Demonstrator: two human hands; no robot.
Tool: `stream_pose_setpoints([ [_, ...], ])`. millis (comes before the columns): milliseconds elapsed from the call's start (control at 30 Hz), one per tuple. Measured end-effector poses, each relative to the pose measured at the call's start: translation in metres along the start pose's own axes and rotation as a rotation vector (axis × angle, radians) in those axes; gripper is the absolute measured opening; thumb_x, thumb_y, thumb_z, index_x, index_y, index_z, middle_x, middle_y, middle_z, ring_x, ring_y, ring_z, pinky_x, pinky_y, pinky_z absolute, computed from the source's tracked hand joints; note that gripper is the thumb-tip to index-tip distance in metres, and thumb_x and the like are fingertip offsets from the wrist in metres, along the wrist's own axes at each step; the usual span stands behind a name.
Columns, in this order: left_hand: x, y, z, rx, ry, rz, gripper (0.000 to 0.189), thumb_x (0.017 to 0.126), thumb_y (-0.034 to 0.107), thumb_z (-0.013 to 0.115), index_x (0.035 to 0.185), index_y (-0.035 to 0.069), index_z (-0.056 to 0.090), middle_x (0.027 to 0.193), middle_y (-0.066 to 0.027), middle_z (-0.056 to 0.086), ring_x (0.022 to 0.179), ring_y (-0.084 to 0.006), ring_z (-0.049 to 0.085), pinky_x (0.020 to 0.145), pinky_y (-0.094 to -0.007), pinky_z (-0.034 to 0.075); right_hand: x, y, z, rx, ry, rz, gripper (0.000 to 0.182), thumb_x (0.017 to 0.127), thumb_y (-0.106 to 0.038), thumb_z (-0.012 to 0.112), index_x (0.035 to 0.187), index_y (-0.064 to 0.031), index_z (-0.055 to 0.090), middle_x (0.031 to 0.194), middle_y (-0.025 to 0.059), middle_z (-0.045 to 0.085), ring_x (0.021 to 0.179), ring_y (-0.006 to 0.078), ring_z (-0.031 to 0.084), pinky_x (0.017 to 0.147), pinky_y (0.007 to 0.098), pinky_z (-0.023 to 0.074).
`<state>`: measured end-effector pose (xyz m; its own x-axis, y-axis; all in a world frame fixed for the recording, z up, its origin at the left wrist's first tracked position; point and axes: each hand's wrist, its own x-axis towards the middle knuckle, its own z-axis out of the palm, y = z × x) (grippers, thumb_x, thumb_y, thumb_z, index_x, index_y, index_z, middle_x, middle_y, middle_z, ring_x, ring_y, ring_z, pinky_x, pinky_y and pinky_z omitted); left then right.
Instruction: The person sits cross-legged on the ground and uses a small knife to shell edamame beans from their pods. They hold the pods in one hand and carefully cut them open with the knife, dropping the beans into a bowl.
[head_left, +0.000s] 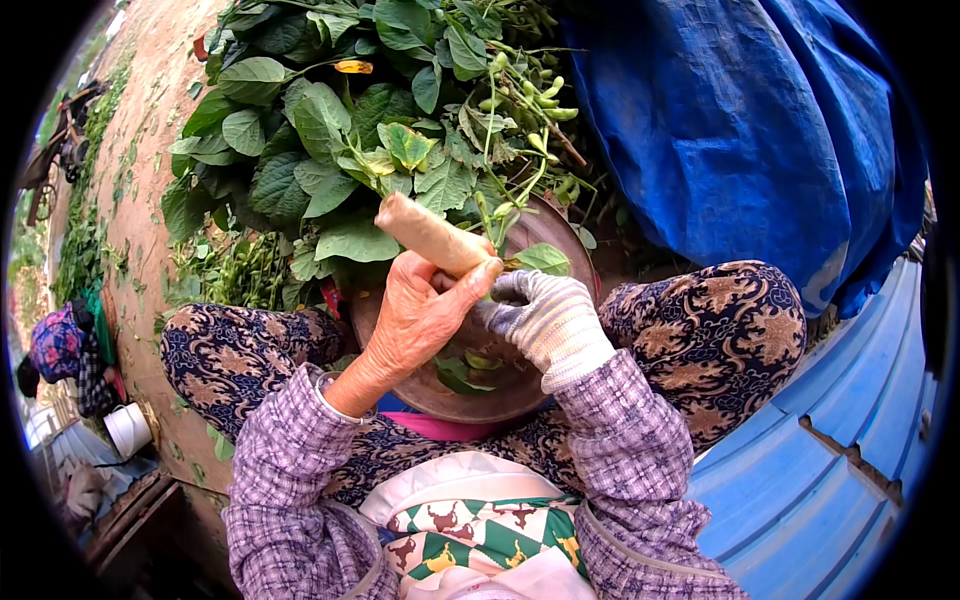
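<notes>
My bare left hand grips a pale, thick cylindrical handle, apparently wooden, which points up and to the left; any blade or tool end is hidden. Close beside it, my right hand wears a striped knit glove, its fingers pinched on the lower end of a green soybean stem. A leaf sticks out just above the gloved fingers. Both hands are over a round brown basin between my legs. Several loose leaves lie inside it.
A large heap of leafy soybean plants with pods rises beyond the basin. A blue tarpaulin drapes at the right, above blue corrugated sheeting. At far left, another person bends near a white bucket.
</notes>
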<state>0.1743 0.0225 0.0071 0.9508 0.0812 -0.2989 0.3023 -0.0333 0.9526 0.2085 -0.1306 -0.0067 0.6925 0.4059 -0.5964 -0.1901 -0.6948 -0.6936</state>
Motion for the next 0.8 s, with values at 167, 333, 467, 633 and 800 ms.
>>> stream_pose_setpoints([
  [167, 0.006, -0.015, -0.006, 0.437, -0.075, 0.703, 0.013, 0.068, -0.001, 0.068, 0.080, 0.000, 0.062, 0.078, -0.0092, 0.058, 0.069, -0.0237, 0.055, 0.062, -0.0303, 0.046, -0.002, 0.004, 0.007, -0.270, 0.196, -0.041, 0.026, 0.071, -0.032, 0.072, 0.080, -0.0089, 0.064, 0.072, 0.0146, 0.064, 0.067, 0.0279, 0.062, 0.062, 0.0346, 0.0485],
  [333, -0.004, -0.001, -0.017, 0.493, -0.148, 0.559, 0.016, 0.069, -0.002, 0.066, 0.083, 0.000, 0.059, 0.075, -0.0094, 0.056, 0.065, -0.0245, 0.056, 0.057, -0.0304, 0.046, -0.003, -0.001, 0.004, -0.195, 0.153, -0.032, 0.024, 0.073, -0.029, 0.071, 0.084, -0.0085, 0.066, 0.073, 0.0133, 0.064, 0.067, 0.0268, 0.062, 0.062, 0.0347, 0.0485],
  [467, -0.006, -0.006, -0.021, 0.142, -0.081, 0.135, 0.009, 0.080, 0.004, 0.062, 0.087, -0.001, 0.060, 0.078, -0.0023, 0.058, 0.066, -0.0127, 0.056, 0.058, -0.0264, 0.047, -0.002, -0.001, 0.006, -0.052, 0.106, -0.002, 0.023, 0.077, -0.026, 0.070, 0.091, -0.0080, 0.067, 0.076, 0.0135, 0.065, 0.066, 0.0211, 0.061, 0.063, 0.0325, 0.0480],
  [633, -0.007, -0.003, -0.023, -0.379, -0.071, -0.227, 0.023, 0.088, 0.021, 0.055, 0.102, 0.003, 0.054, 0.099, -0.0086, 0.062, 0.088, -0.0163, 0.061, 0.078, -0.0276, 0.049, -0.003, 0.001, 0.010, 0.021, 0.110, -0.050, 0.020, 0.078, -0.021, 0.069, 0.091, -0.0064, 0.066, 0.076, 0.0126, 0.065, 0.066, 0.0191, 0.061, 0.062, 0.0313, 0.0473],
  [800, -0.007, -0.005, -0.017, -0.502, 0.022, -0.293, 0.016, 0.086, 0.015, 0.058, 0.095, 0.002, 0.057, 0.091, -0.0057, 0.062, 0.083, -0.0137, 0.061, 0.075, -0.0263, 0.050, -0.003, 0.002, 0.011, -0.010, 0.049, -0.027, 0.025, 0.077, -0.029, 0.068, 0.090, -0.0078, 0.064, 0.074, 0.0133, 0.064, 0.068, 0.0257, 0.061, 0.063, 0.0361, 0.0472],
])
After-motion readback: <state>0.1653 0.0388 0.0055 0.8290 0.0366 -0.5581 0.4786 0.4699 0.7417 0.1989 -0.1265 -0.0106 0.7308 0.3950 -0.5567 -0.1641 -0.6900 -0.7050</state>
